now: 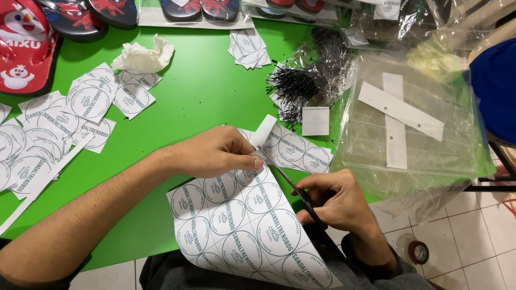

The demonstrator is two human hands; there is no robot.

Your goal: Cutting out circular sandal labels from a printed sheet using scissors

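Your right hand (338, 201), closed on scissors (295, 190), points blades up-left toward the sticker sheet (242, 225) your left hand (215, 152) pinches.

Table (199, 80): bright green, plain. Label sheet (242, 225): white, printed with rows of grey-ringed circles carrying dark grey lettering and a small central emblem. Cut labels (86, 102): same white with grey circles. Scissors (301, 196): black. Crumpled tissue (144, 56): white. Sandals (24, 45): red with white cartoon figures; further pairs (91, 13) dark with red pattern. Plastic ties (301, 86): black. Plastic bags (408, 123): clear, holding white card strips. Floor (473, 231): white tiles
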